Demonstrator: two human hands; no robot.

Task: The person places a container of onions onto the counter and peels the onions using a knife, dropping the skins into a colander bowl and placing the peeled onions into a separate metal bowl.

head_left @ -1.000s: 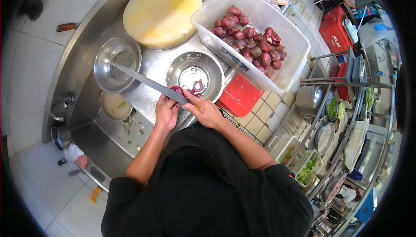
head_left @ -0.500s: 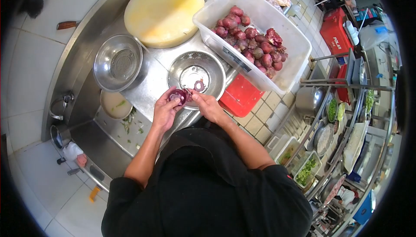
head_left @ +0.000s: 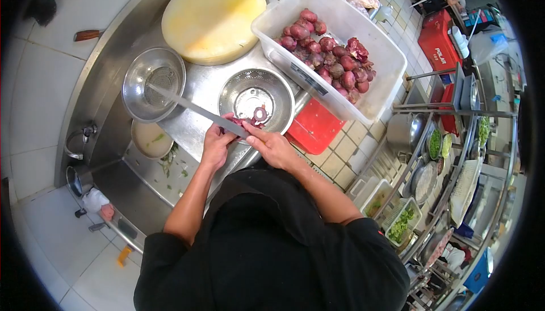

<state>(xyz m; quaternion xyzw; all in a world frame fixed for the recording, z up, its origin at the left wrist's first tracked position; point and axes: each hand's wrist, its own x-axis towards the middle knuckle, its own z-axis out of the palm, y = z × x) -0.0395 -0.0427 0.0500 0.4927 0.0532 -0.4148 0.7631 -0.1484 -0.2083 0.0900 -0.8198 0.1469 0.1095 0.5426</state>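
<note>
Head view: purple-red onion (head_left: pixel 237 121), perhaps partly peeled, beneath long knife (head_left: pixel 196 108)

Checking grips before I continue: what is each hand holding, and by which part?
The right hand holds the knife at its handle end; the left hand holds a red onion, exact grip hidden.

The steel counter (head_left: pixel 200 84) is carrying a thick, round, yellowish board (head_left: pixel 213 15) at twelve o'clock and a perforated bowl (head_left: pixel 228 90) at three, while another metal bowl (head_left: pixel 135 96) is overlapping its edge at nine.
</note>
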